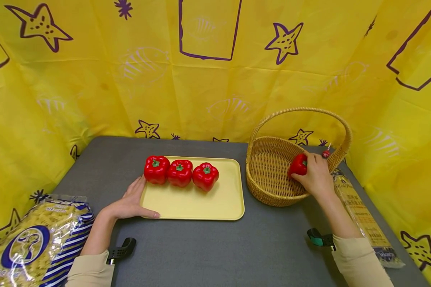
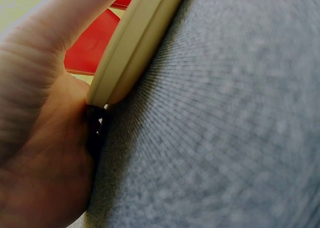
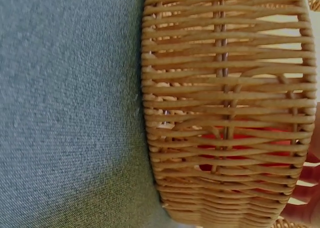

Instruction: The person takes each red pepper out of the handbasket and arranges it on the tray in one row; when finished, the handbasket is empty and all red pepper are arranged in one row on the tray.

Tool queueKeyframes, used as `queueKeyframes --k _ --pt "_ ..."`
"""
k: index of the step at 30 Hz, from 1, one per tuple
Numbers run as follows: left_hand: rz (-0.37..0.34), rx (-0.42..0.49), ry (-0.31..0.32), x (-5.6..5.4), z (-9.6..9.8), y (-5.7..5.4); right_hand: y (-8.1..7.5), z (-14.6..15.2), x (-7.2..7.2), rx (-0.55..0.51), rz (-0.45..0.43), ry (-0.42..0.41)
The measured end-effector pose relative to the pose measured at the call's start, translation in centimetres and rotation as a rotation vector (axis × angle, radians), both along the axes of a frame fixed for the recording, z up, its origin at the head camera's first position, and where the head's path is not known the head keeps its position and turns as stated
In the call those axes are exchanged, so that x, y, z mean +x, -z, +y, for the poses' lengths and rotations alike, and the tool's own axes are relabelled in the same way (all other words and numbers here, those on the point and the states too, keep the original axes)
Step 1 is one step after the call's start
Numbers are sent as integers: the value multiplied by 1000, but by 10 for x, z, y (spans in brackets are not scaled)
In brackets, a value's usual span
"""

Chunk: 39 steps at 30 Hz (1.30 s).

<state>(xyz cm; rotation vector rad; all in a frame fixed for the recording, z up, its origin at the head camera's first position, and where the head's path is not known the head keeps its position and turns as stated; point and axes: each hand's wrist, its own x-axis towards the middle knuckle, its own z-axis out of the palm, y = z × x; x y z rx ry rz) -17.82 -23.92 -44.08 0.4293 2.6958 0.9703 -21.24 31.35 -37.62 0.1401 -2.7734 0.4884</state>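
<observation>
In the head view, my right hand [image 1: 317,175] reaches over the right rim of a wicker basket [image 1: 263,195] and grips a red bell pepper [image 1: 297,165] inside it. Through the weave in the right wrist view, the red of that pepper [image 3: 250,147] shows behind the basket wall [image 3: 225,92]. My left hand [image 1: 127,201] rests on the near left corner of a pale yellow tray [image 1: 201,209], fingers along its left side and thumb along the front rim. A row of red bell peppers [image 1: 180,174] sits on the tray's far left part.
A bag of pasta [image 1: 39,243] lies at the left edge. Right of the basket lies a long pasta packet [image 1: 362,219], with a small red item [image 1: 325,154] near the basket handle [image 1: 301,109]. A yellow patterned cloth [image 1: 208,87] hangs behind the grey table [image 1: 219,255].
</observation>
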Motion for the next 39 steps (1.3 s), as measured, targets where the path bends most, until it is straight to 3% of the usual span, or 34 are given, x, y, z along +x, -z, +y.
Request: queueKeyframes --k 18,26,39 --pt "-21 -5 -4 0 0 -1 -14 -29 17 -98 23 -84" --pt "-12 0 0 0 0 -1 -23 -45 24 -110 17 -94" --pt "-12 2 1 -1 0 0 -37 -69 34 -113 81 -171"
